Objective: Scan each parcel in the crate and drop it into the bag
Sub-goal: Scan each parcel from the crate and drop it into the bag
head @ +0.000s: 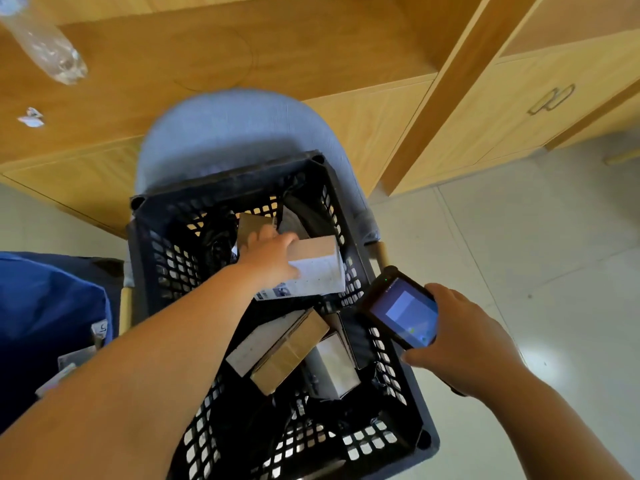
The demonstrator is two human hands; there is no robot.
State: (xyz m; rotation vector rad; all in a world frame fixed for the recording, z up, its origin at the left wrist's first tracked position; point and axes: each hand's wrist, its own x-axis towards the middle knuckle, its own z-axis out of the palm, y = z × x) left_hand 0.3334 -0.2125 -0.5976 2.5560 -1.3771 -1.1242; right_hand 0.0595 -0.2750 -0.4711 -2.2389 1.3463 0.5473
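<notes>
A black lattice crate (166, 258) stands on a grey chair and holds several parcels. My left hand (268, 256) reaches into the crate and grips a white-and-tan box parcel (320, 268), fingers curled over its left end. More parcels lie below it: a brown cardboard box (289, 353), a white box (256, 344) and a grey packet (337, 367). My right hand (460, 337) holds a handheld scanner (403, 311) with a lit screen over the crate's right rim. The blue bag (45, 306) sits at the left with parcels inside.
The grey chair (225, 126) backs against a wooden desk (277, 46). A clear plastic bottle (48, 46) and a crumpled wrapper (32, 117) lie on the desk. A wooden cabinet (519, 98) with a handle stands at the right. Pale floor tiles (519, 254) spread to the right.
</notes>
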